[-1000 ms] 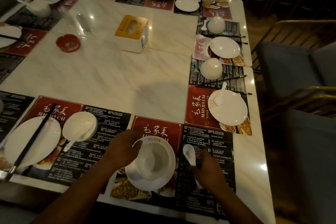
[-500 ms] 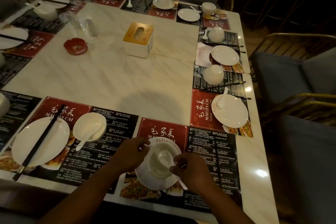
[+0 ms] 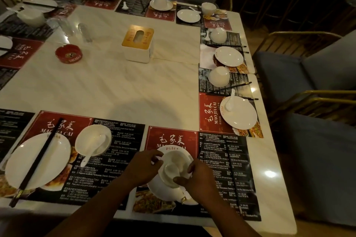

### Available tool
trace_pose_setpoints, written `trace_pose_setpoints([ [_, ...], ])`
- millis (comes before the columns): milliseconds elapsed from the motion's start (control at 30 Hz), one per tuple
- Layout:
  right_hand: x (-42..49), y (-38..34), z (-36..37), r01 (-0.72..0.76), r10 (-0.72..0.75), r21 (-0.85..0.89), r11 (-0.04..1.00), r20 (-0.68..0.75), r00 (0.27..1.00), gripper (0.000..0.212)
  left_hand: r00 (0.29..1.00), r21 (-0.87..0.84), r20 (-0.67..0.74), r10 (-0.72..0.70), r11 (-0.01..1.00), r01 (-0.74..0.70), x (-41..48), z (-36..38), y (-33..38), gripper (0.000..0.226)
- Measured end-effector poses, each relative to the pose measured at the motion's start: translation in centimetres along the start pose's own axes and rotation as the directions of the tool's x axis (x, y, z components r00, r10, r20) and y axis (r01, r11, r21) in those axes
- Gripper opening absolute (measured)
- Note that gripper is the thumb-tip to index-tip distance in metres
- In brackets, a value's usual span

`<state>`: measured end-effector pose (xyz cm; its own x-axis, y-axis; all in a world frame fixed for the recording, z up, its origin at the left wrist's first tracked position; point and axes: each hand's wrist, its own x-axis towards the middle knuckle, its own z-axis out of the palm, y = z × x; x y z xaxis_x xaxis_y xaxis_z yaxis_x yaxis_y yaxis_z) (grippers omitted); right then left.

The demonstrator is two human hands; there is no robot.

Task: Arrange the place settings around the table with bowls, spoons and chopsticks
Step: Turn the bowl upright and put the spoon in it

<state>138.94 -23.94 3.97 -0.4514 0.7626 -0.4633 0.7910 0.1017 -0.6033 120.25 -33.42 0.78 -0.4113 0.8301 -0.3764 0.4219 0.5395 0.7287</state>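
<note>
Fingers [image 3: 154,155]: left hand [image 3: 142,169] curls on bowl [image 3: 180,158] rim; right hand [image 3: 201,178] pinches its near rim.
Change: spoon [image 3: 170,171], earlier right of bowl, now lies inside.
Meaning: bowl and spoon paired.

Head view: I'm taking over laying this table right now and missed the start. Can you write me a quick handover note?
Left hand: fingers curl round the left rim of the near bowl.
Right hand: appears to pinch the handle of the spoon lying in that bowl.
The near bowl stands on a plate on the placemat.
Done: left setting, with chopsticks across the left plate and the left spoon in the left bowl.
Left: release both hands; add chopsticks here, none plainly visible in the dim light. Along the right edge, the upturned bowl and the loose spoon on the right plate probably want the same arranging.
</note>
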Motion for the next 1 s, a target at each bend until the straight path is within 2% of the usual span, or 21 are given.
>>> trace_pose_setpoints([
  [233, 0.6, 0.4, -0.1, -0.053, 0.053, 0.023, 0.998, -0.001, 0.999, 0.062, 0.999, -0.065, 0.043, -0.006, 0.998, 0.009, 0.0, -0.1, 0.6, 0.032],
  [367, 0.9, 0.4, -0.6, -0.053, 0.051, 0.059, 0.997, 0.022, 0.998, 0.069, 0.998, -0.04, 0.059, 0.008, 0.999, -0.006, 0.4, -0.2, 0.6, 0.034],
  [433, 1.2, 0.5, -0.7, -0.054, 0.053, 0.06, 0.997, 0.023, 0.998, 0.062, 0.998, -0.023, 0.058, 0.005, 1.0, -0.003, 0.6, -0.2, 0.6, 0.035],
  [600, 2.1, 1.0, -1.0, 0.046, -0.045, -0.033, 0.998, 0.049, 0.998, 0.023, 0.999, 0.038, 0.044, 0.019, 0.999, -0.021, 1.1, -0.4, 0.9, 0.034],
  [733, 2.3, 1.5, -2.2, 0.156, -0.155, -0.103, 0.982, 0.013, 0.988, 0.019, 0.996, 0.119, 0.049, 0.069, 0.99, -0.074, 1.9, -0.5, 2.3, 0.033],
  [833, 2.4, 2.1, -3.9, 0.14, -0.143, -0.091, 0.986, -0.025, 0.989, 0.017, 0.99, 0.135, 0.054, 0.132, 0.981, -0.138, 2.7, -0.3, 4.3, 0.033],
  [1000, 2.9, 5.0, -8.2, 0.077, -0.083, -0.057, 0.995, -0.109, 0.991, 0.018, 0.986, 0.005, 0.055, 0.158, 0.987, -0.158, 3.9, 2.0, 8.6, 0.019],
])
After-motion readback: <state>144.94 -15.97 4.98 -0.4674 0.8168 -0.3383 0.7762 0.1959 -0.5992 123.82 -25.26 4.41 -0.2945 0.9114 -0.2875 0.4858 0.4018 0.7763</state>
